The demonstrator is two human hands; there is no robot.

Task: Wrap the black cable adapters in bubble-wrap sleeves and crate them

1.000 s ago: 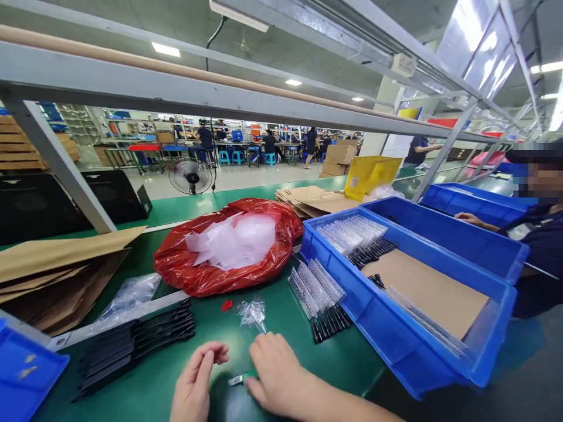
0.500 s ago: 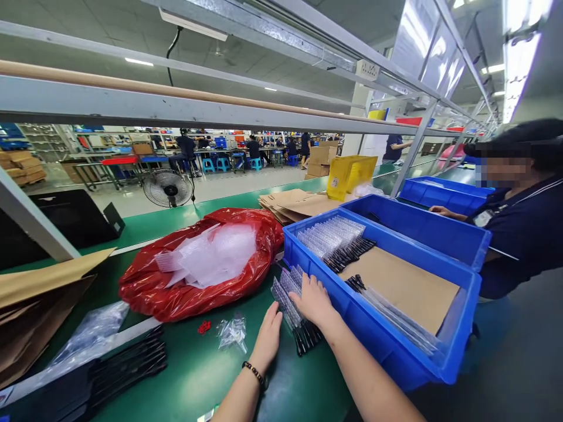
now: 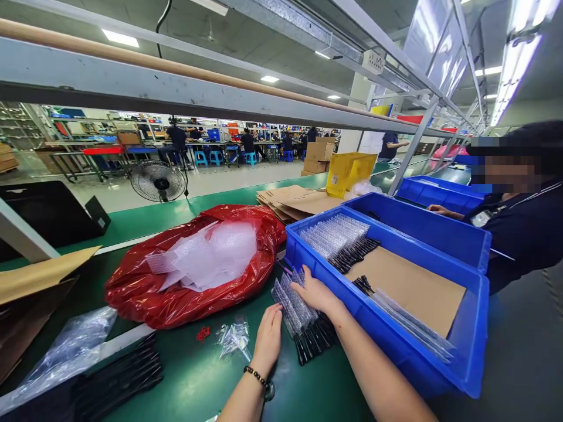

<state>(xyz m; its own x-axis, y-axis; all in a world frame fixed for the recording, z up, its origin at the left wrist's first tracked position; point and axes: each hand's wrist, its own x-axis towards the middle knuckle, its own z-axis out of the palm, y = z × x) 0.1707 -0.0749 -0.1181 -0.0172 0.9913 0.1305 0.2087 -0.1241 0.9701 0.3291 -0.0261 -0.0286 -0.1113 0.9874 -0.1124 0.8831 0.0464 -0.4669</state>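
Observation:
On the green bench stands a row of black stick-like pieces in clear bubble-wrap sleeves (image 3: 294, 302), their black ends toward me. My left hand (image 3: 267, 337), wearing a beaded bracelet, rests along the row's left side with fingers stretched out. At the right side, my right hand (image 3: 323, 293) has its thumb over the sleeves and its other fingers mostly hidden, closed about that end. A blue bin (image 3: 387, 337) stands just right of that hand. Inside it lie more wrapped pieces (image 3: 336, 234) and a brown cardboard sheet (image 3: 413, 287).
A red plastic bag (image 3: 132, 293) holds white bubble-wrap sleeves. Small red parts (image 3: 203, 334), clear plastic pieces (image 3: 234, 340) and black pieces (image 3: 118, 375) lie at left. Behind are cardboard sheets (image 3: 303, 202) and a yellow bin (image 3: 349, 176). A co-worker (image 3: 519, 228) is at right.
My right hand has shifted from over the top of the sleeves to their right side. The wrapped row looks slightly more spread at its black ends. The view has turned slightly.

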